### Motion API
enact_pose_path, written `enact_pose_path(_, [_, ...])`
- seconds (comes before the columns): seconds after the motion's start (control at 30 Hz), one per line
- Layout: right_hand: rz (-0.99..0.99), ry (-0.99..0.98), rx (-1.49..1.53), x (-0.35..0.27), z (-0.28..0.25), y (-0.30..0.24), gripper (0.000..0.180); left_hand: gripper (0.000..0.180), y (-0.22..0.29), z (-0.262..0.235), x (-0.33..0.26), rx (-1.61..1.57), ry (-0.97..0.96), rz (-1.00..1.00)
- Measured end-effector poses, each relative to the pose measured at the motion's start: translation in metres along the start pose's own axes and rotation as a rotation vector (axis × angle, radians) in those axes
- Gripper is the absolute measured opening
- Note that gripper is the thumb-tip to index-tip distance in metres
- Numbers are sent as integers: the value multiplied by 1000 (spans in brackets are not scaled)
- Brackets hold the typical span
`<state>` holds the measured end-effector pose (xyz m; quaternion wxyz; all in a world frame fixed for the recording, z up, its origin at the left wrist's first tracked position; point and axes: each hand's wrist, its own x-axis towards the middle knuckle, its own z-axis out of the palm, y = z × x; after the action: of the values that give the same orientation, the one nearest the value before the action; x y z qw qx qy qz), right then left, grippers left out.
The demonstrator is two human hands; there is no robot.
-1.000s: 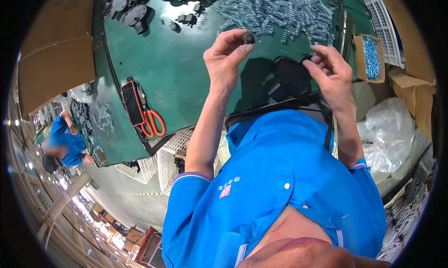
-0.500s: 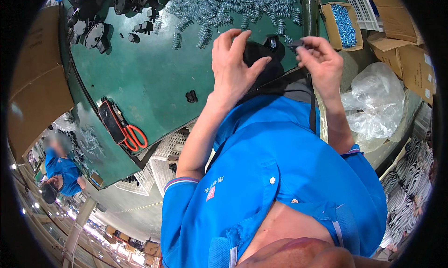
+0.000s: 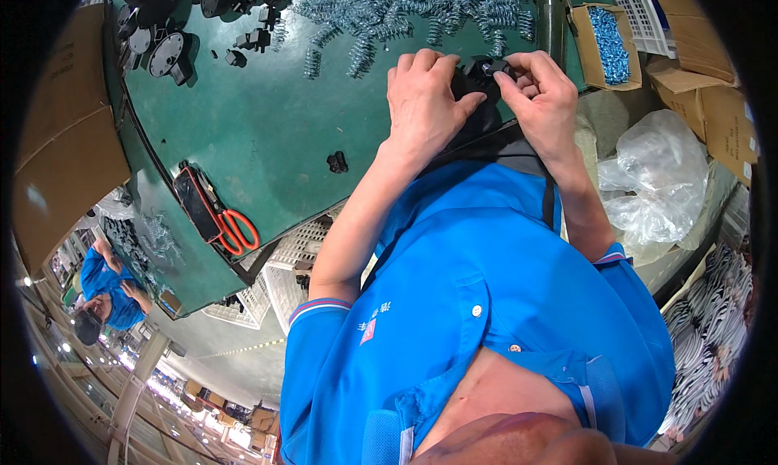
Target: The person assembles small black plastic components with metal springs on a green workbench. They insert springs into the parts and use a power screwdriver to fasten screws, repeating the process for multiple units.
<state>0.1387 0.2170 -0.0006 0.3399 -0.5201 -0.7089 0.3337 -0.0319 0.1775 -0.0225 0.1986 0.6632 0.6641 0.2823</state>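
At the near edge of the green table, a black plastic part (image 3: 478, 117) stands between my hands, partly hidden by them. My left hand (image 3: 425, 100) is wrapped against its left side, thumb toward me, with the fingertips behind it. From the right, my right hand (image 3: 541, 100) pinches a small black plastic piece (image 3: 491, 68) at the top of the part. The fingers cover much of that piece, so how far it sits in the part cannot be made out. Just beyond my hands lies a heap of metal coil springs (image 3: 413, 11).
Black round parts (image 3: 168, 56) lie at the far left. A small black piece (image 3: 337, 163), a phone (image 3: 194, 204) and orange-handled scissors (image 3: 237, 232) rest on the table (image 3: 267, 133). A carton of blue-silver hardware (image 3: 609, 48) and clear plastic (image 3: 656, 173) are at right. A co-worker (image 3: 113, 291) sits left.
My right hand has moved left, bringing the small black piece from beside the black part onto its top. My left hand stays around the part, slightly further right in the picture.
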Motion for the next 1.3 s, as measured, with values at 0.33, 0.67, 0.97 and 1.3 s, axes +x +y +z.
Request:
enact_pose_path(0.33, [-181, -2, -256, -8, 10, 9, 21, 56, -3, -6, 22, -172, -354, -225])
enact_pose_path(0.67, [113, 64, 286, -4, 15, 18, 23, 27, -21, -9, 15, -1503, -422, -829])
enact_pose_path(0.97, [-85, 34, 281, -14, 6, -12, 23, 35, 3, -7, -34, -1923, -340, -845])
enact_pose_path(1.3, [-208, 12, 212, -24, 2, -12, 24, 37, 16, -22, -36, -1512, -259, -742])
